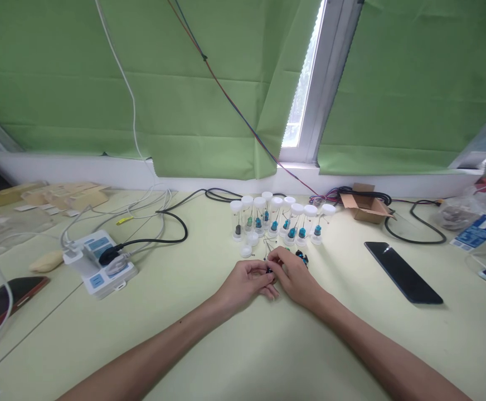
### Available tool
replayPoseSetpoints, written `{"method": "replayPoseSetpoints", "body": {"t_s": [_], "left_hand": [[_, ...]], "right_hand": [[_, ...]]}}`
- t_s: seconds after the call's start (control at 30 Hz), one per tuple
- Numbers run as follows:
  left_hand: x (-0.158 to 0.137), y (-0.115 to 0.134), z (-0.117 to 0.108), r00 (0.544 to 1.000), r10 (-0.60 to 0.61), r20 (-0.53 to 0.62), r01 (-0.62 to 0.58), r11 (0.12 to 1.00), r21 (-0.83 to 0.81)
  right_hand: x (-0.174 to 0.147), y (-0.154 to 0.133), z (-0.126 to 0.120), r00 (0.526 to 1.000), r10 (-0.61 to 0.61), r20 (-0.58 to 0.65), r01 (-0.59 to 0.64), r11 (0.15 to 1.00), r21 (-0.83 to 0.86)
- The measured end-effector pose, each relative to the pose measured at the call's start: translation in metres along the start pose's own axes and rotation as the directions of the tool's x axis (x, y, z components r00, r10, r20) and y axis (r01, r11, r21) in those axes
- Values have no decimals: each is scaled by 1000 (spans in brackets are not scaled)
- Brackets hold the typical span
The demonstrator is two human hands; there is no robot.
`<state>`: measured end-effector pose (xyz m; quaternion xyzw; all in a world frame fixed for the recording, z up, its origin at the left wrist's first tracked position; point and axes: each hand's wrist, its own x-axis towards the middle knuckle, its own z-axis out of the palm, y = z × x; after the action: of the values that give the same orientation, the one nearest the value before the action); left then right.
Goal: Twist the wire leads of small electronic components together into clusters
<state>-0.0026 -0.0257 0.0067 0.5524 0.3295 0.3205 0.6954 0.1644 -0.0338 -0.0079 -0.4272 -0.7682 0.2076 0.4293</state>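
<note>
My left hand (243,285) is closed, pinching a small dark part (269,270) between thumb and fingers over the table. My right hand (296,274) meets it from the other side, its fingers closed at the same part; its exact kind is too small to make out. Thin wire-like pieces (268,245) stick up just beyond the fingertips. Behind my right hand lie small black and blue parts (302,257), partly hidden by it. Several clear tubes (275,220) with white caps stand upright past both hands, most with a small blue piece inside. Loose white caps (246,252) lie in front of the tubes.
On the left is a white power strip (101,267) with plugs and cables, near a dark phone (9,303). To the right lie a black phone-like slab (402,273) and an open cardboard box (366,209). A black cable (414,236) curls along the back.
</note>
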Motion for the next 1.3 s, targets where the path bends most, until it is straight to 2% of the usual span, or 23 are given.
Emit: {"method": "replayPoseSetpoints", "body": {"t_s": [0.83, 1.03, 1.2, 1.3], "left_hand": [[-1, 2, 0, 1000, -14, 14, 14, 1000, -1], [0, 2, -1, 1000, -16, -15, 15, 1000, -18], [0, 1, -4, 997, -41, -59, 39, 999, -35], [1, 1, -4, 993, -58, -102, 55, 998, -30]], "right_hand": [[0, 0, 1, 999, 45, -17, -45, 998, 40], [1, 1, -2, 997, 44, -58, -43, 999, 33], [3, 5, -11, 992, 30, -125, -35, 999, -41], [4, 7, -15, 995, -4, -104, -6, 995, -96]]}}
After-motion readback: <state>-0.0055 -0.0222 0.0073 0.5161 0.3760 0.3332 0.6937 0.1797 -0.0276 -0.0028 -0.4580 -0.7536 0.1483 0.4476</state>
